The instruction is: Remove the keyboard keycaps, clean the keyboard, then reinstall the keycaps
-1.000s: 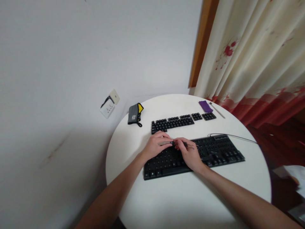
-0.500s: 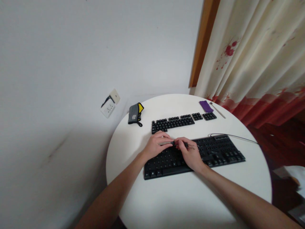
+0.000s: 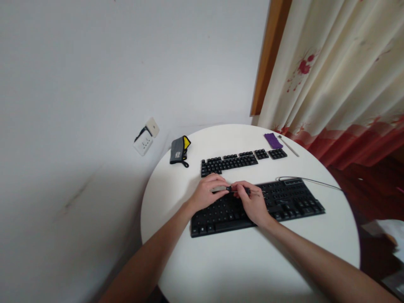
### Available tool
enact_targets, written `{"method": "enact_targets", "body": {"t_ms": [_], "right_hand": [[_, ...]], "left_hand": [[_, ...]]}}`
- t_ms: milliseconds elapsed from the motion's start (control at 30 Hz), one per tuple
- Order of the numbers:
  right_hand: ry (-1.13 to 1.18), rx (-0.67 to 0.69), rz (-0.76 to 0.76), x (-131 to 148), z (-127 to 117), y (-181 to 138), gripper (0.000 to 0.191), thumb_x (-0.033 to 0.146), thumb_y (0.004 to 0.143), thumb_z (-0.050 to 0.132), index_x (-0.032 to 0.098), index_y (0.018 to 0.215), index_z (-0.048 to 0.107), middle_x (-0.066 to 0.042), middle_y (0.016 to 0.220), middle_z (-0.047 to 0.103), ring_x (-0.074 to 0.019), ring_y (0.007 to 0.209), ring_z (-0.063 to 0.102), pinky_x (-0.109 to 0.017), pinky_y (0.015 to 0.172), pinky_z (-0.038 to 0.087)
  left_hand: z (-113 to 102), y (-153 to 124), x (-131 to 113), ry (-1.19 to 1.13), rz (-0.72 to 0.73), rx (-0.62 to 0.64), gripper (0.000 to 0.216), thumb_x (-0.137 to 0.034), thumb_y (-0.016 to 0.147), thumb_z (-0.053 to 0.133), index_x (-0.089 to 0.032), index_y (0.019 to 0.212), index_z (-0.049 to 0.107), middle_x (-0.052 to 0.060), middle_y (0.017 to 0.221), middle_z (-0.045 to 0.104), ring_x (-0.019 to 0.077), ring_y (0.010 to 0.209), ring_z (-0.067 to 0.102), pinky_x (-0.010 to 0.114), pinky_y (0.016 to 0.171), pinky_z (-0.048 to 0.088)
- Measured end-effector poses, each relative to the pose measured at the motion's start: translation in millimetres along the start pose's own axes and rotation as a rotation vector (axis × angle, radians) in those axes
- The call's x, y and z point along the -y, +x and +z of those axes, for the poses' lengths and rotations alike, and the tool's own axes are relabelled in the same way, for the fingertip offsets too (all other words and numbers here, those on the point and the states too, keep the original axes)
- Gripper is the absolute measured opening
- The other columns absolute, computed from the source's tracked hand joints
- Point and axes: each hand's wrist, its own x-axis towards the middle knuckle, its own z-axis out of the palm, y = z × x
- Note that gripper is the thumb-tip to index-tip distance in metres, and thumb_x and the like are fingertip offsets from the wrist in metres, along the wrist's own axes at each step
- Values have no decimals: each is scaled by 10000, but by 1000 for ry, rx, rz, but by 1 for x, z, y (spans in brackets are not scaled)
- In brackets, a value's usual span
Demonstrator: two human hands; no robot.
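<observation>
Both hands are close together above the black keyboard [image 3: 293, 200], whose left section has many keycaps off. In my left hand [image 3: 205, 194] a small black keycap [image 3: 229, 189] is pinched between thumb and fingertips. My right hand [image 3: 251, 202], fingers closed, grips a small black tool [image 3: 247, 191] with thin metal wires sticking out to the right, which looks like a keycap puller. The fingertips of the two hands nearly meet at the keycap. My right fingers partly hide the tool.
Behind the keyboard, removed keycaps [image 3: 235, 163] lie in rows on the round white table [image 3: 252, 265]. A grey pouch with yellow lining [image 3: 178, 150] lies at the back left. A purple cloth [image 3: 273, 141] and a thin brush [image 3: 288, 146] lie back right. The keyboard cable [image 3: 312, 181] runs off right.
Both hands stay almost in place. The left fingers shift slightly around the keycap, showing a wider gap between thumb and fingers.
</observation>
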Motion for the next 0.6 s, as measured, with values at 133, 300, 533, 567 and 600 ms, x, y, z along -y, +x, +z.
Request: {"method": "enact_targets", "body": {"t_ms": [133,300,533,567,600], "right_hand": [[33,-5,22,3,0,1,254,341,918,528,181,864,718,-26,740,701,-168,648,619,-287,662,498],[100,-5,44,7,0,1,270,355,916,526,178,868,724,-15,689,671,-163,638,615,-273,634,499],[157,-14,55,6,0,3,269,364,915,538,175,865,723,-39,766,720,-154,619,609,-279,623,504],[168,-20,66,4,0,3,272,373,914,541,175,870,722,-41,768,723,-156,615,609,-282,622,505],[180,-25,82,3,0,4,281,388,914,541,174,876,720,-42,764,723,-160,613,611,-287,621,507]], "left_hand": [[0,0,-1,-1,1,-5,148,-238,863,690,-198,1000,728,76,954,684,186,900,632,341,821,528],[1,1,-3,-6,-3,-27,139,-215,852,702,-192,987,728,74,950,685,181,901,630,336,824,526],[-1,0,-4,-19,-24,-64,110,-198,848,701,-174,953,720,78,936,679,178,895,630,311,780,531],[-1,0,-4,-19,-34,-71,107,-200,849,700,-174,951,719,79,937,677,177,891,629,299,753,530],[-1,0,-4,-20,-46,-74,111,-202,850,697,-176,957,717,79,942,675,174,883,628,285,721,526]]}}
